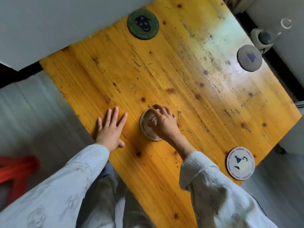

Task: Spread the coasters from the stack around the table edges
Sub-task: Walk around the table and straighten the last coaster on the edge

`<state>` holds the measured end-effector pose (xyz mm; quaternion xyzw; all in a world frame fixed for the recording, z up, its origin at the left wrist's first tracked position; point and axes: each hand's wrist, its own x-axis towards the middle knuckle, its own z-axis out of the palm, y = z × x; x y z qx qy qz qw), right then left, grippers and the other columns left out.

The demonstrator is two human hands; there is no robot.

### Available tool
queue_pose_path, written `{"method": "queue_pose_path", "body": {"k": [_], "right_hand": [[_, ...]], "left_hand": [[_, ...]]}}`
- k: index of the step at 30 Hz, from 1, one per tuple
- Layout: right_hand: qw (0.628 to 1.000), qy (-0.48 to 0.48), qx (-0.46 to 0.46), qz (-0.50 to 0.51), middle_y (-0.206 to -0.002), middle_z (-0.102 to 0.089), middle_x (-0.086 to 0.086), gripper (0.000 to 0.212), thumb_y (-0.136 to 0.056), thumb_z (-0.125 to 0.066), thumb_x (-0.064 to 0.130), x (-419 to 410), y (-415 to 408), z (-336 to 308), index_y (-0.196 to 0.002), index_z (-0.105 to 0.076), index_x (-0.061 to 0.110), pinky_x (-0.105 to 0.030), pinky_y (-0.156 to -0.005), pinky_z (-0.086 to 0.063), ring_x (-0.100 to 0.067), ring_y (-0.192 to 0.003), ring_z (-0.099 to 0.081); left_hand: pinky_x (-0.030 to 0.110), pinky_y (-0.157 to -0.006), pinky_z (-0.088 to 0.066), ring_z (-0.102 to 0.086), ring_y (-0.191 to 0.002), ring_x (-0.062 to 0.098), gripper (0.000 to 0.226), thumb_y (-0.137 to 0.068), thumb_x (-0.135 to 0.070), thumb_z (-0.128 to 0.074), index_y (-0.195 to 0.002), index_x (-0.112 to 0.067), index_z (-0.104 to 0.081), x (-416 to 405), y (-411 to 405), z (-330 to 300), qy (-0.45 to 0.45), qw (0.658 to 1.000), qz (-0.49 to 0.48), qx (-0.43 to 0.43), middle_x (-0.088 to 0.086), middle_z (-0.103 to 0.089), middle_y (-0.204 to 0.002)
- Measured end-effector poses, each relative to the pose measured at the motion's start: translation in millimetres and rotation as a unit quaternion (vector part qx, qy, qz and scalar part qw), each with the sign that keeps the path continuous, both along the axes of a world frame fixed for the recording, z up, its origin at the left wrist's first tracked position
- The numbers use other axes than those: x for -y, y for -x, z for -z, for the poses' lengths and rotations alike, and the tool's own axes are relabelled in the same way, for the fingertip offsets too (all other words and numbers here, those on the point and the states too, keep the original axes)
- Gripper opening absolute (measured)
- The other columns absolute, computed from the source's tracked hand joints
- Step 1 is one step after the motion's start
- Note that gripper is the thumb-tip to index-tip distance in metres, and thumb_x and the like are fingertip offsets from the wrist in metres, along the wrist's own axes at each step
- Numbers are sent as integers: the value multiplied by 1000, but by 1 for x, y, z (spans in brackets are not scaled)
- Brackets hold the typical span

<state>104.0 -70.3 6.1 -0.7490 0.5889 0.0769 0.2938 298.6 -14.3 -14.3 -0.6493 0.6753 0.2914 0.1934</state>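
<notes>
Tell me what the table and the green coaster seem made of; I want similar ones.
Table: looks like pine planks, going by the knots and long grain, with a glossy yellow varnish, scuffed. Green coaster: matte, no shine, with a dark rim; possibly ceramic or felt-like board, the view leaves that open.

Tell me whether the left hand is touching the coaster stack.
Apart. The head view shows the left hand lying flat on the table, with bare wood between it and the coaster stack, which the right hand covers.
</notes>
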Motion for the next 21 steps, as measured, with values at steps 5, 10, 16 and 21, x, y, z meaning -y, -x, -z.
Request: {"method": "queue_pose_path", "body": {"k": [5, 10, 16, 21], "right_hand": [[981, 25, 145, 127, -148, -38, -12, 48, -93, -52, 19, -21, 8, -5, -139, -41, 15, -46, -113, -33, -27, -137, -34], [860, -86, 146, 481, -129, -48, -18, 37, -94, -48, 20, -50, 19, -4, -127, -45, 3, -45, -103, -44, -29, -117, -49], [811, -158, 183, 533, -125, -57, -18, 34, -94, -42, 20, -44, 10, -4, -121, -52, 2, -50, -97, -50, -34, -112, -57], [845, -152, 218, 464, -128, -60, -15, 35, -96, -39, 17, -36, -8, -16, -122, -58, 4, -35, -83, -52, -20, -97, -57]], "left_hand": [[59, -112, 4, 27, -139, 33, 109, -76, -39, -66, -141, -27, 22, 4, 4, -6, -36, 999, -7, 1, 11, 34, -149], [53, -112, -14, -1, -140, 34, 80, -78, -12, -52, -143, -19, -8, 27, 40, -18, 33, 991, -108, -68, 10, -2, -155], [47, -109, -26, -14, -134, 31, 80, -76, -4, -48, -144, -16, -7, 34, 86, -25, 5, 979, -101, -179, 10, -17, -149], [41, -108, -34, -29, -131, 27, 71, -82, 2, -41, -144, -20, -14, 1, 51, -29, -9, 889, -367, -274, 5, -19, -146]]}}
